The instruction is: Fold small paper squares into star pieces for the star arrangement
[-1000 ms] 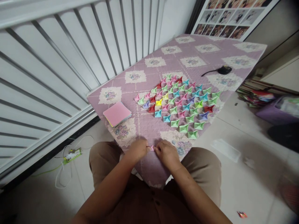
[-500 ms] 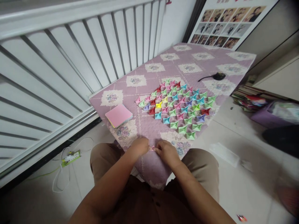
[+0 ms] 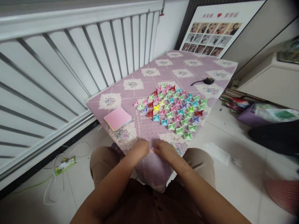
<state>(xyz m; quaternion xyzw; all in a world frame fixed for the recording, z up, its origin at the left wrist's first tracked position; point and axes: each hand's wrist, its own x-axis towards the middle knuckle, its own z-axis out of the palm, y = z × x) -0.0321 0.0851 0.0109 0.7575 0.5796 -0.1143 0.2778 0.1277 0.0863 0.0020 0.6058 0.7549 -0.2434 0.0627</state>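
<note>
My left hand (image 3: pixel 139 149) and my right hand (image 3: pixel 165 150) meet at the near edge of the table (image 3: pixel 149 74), both pinched on a small pink folded paper (image 3: pixel 152 150) between their fingertips. Beyond them, several small folded paper pieces (image 3: pixel 174 109) in pink, green, blue, red and yellow lie in slanted rows on the purple flowered cloth. A stack of square paper sheets (image 3: pixel 118 119) with a pink top sheet lies left of the rows.
A black object with a cord (image 3: pixel 205 81) lies at the table's far right. White railings (image 3: pixel 58 68) run along the left. A framed photo board (image 3: pixel 210 34) leans behind the table. Books and a purple basket (image 3: pixel 247 109) sit on the floor right; a power strip (image 3: pixel 64 164) lies left.
My view has tilted up and pulled back, so the table sits lower in the picture. Both hands stay pinched on the pink paper at the near edge.
</note>
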